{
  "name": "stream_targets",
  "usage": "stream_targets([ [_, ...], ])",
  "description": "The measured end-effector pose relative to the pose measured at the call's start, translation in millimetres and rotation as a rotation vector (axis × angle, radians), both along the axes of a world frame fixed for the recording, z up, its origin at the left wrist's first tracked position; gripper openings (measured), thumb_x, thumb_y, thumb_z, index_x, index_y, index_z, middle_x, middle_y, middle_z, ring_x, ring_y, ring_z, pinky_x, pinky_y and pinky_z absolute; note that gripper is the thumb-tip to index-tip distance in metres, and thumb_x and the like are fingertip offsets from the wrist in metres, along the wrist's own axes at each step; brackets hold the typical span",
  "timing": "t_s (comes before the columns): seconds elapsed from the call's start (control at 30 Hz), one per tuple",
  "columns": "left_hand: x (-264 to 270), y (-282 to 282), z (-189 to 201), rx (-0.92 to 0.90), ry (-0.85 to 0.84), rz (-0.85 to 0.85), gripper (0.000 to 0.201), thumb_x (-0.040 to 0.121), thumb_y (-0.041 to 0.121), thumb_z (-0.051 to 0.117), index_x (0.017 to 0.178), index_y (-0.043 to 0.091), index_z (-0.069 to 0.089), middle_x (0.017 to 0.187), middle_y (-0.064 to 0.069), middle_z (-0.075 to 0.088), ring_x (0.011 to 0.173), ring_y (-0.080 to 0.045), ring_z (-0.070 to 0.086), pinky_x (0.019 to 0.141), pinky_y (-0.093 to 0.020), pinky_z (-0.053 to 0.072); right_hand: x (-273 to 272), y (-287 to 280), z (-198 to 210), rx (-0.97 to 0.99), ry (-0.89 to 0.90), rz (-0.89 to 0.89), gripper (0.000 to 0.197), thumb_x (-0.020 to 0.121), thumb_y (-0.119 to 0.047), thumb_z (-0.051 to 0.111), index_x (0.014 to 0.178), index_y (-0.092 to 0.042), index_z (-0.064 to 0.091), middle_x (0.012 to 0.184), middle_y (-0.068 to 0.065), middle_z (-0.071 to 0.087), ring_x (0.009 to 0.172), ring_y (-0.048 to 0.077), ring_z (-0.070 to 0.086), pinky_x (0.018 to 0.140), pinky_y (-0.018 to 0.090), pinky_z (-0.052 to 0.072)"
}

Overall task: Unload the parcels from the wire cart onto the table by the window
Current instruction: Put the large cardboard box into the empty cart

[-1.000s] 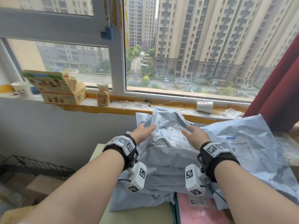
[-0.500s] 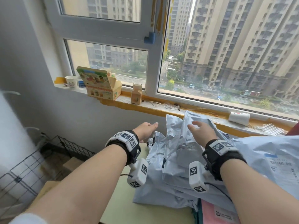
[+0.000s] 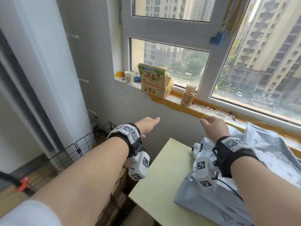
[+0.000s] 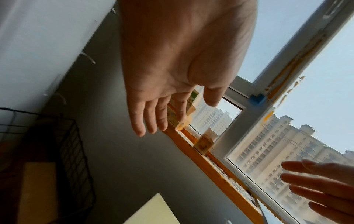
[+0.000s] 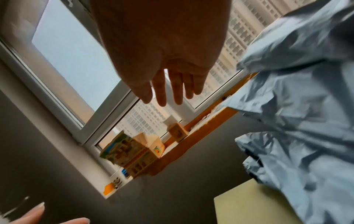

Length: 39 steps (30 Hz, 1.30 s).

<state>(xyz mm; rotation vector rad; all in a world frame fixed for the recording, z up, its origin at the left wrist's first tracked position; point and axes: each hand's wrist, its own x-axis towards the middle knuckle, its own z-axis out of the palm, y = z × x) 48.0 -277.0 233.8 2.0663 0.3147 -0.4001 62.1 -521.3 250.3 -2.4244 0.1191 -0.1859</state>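
Grey-blue plastic parcels (image 3: 254, 175) lie heaped on the pale green table (image 3: 162, 180) under the window. They also fill the right side of the right wrist view as parcels (image 5: 306, 106). My left hand (image 3: 147, 123) hovers empty in the air left of the table, fingers straight (image 4: 151, 121). My right hand (image 3: 211, 126) hangs above the left end of the heap, fingers straight and holding nothing (image 5: 172, 91). The black wire cart (image 3: 84, 144) stands low at the left, with a brown cardboard box (image 4: 36, 192) inside it.
On the windowsill (image 3: 187, 105) stand a printed carton (image 3: 153, 82), a small kraft box (image 3: 188, 97) and a paper cup (image 3: 128, 76). A white curtain (image 3: 40, 70) hangs at the left. An orange clip (image 3: 22, 185) sits near the lower left.
Both hands have let go of the parcel heap and lifted off it, moving left. My view has swung left, bringing the wire cart and curtain into sight.
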Motion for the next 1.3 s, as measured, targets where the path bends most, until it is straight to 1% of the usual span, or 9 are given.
stream_targets([
  [0.23,-26.1,100.3,-11.6,0.014,0.006,0.159,0.061,0.097,0.054,0.032,0.145,0.016,0.034,0.146,-0.007,0.04,0.13,-0.026,0.041,0.099,-0.04,0.042,3.8,96.4,-21.5,0.019,0.063,0.168,0.033,0.095,-0.03,0.051,0.12,-0.014,0.064,0.124,0.006,0.064,0.116,0.025,0.057,0.1,0.035,0.042],
  [0.4,-47.1,161.2,-24.7,0.013,0.041,0.238,0.061,0.098,0.053,0.032,0.147,0.016,0.031,0.148,-0.006,0.039,0.131,-0.025,0.041,0.097,-0.039,0.041,0.1,156.5,-34.5,0.01,0.132,0.245,0.031,0.096,-0.029,0.051,0.12,-0.014,0.064,0.122,0.006,0.065,0.112,0.026,0.058,0.093,0.029,0.042],
  [0.9,-76.6,291.8,-89.4,-0.022,0.11,0.351,0.059,0.099,0.05,0.032,0.146,0.015,0.032,0.148,-0.007,0.039,0.133,-0.026,0.039,0.103,-0.043,0.039,-19.8,299.1,-92.6,-0.015,0.31,0.341,0.032,0.097,-0.03,0.051,0.124,-0.015,0.06,0.121,0.005,0.064,0.111,0.022,0.059,0.093,0.032,0.045],
  [0.97,-77.9,305.3,-97.0,-0.016,0.099,0.362,0.052,0.099,0.048,0.032,0.14,0.016,0.041,0.134,-0.005,0.049,0.125,-0.024,0.046,0.1,-0.042,0.041,-20.5,314.8,-98.5,-0.017,0.321,0.342,0.033,0.097,-0.03,0.05,0.124,-0.015,0.06,0.121,0.005,0.064,0.11,0.022,0.059,0.092,0.033,0.047],
  [1.03,-78.4,317.0,-106.7,0.0,0.081,0.39,0.034,0.1,0.045,0.033,0.106,0.02,0.054,0.097,0.001,0.053,0.099,-0.019,0.052,0.092,-0.038,0.043,-21.2,329.2,-105.7,-0.021,0.337,0.355,0.033,0.097,-0.03,0.05,0.125,-0.015,0.059,0.121,0.006,0.064,0.109,0.022,0.059,0.088,0.031,0.046],
  [1.07,-79.1,322.4,-112.6,0.005,0.07,0.415,0.029,0.1,0.043,0.034,0.087,0.023,0.051,0.084,0.004,0.046,0.088,-0.017,0.05,0.088,-0.036,0.043,-21.5,335.5,-110.2,-0.027,0.347,0.361,0.033,0.097,-0.031,0.05,0.125,-0.016,0.059,0.121,0.006,0.064,0.108,0.022,0.059,0.087,0.031,0.046],
  [1.13,-82.0,331.8,-126.7,-0.008,0.067,0.463,0.032,0.1,0.038,0.036,0.07,0.026,0.039,0.078,0.003,0.04,0.077,-0.016,0.045,0.078,-0.032,0.041,-22.2,346.5,-121.1,-0.038,0.374,0.368,0.033,0.097,-0.031,0.05,0.125,-0.017,0.059,0.121,0.005,0.064,0.108,0.021,0.059,0.089,0.032,0.047],
  [1.2,-85.2,340.1,-142.3,-0.038,0.1,0.487,0.031,0.099,0.039,0.038,0.07,0.026,0.039,0.08,0.0,0.041,0.072,-0.016,0.045,0.069,-0.029,0.038,-22.2,355.1,-132.2,-0.055,0.396,0.38,0.034,0.097,-0.031,0.049,0.127,-0.016,0.058,0.123,0.005,0.063,0.11,0.021,0.059,0.091,0.033,0.047],
  [1.3,-88.4,352.7,-164.4,-0.07,0.17,0.509,0.022,0.1,0.04,0.037,0.092,0.022,0.048,0.097,-0.004,0.049,0.096,-0.023,0.052,0.08,-0.032,0.042,-18.0,366.0,-148.8,-0.076,0.423,0.391,0.034,0.097,-0.03,0.049,0.126,-0.015,0.058,0.122,0.004,0.063,0.103,0.018,0.058,0.086,0.029,0.045],
])
